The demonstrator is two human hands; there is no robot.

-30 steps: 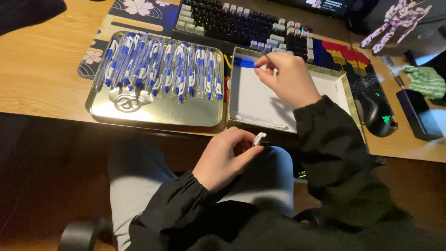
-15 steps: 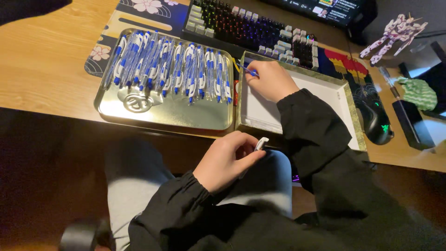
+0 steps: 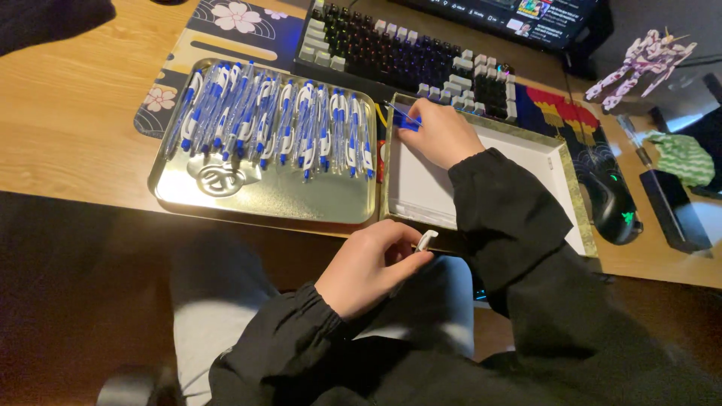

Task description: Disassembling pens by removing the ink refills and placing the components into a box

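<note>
the left hand at six o'clock grips a white pen barrel over the lap. the right hand at twelve o'clock pinches a small blue part in the white-lined box. this looks like pen assembly; joining them calls for bringing both hands together. finished blue-and-white pens lie in a row on the gold tray at ten o'clock on the bench.

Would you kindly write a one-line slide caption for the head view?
Right hand holds a blue pen part over the white-lined tray; left hand holds a white piece.
</note>
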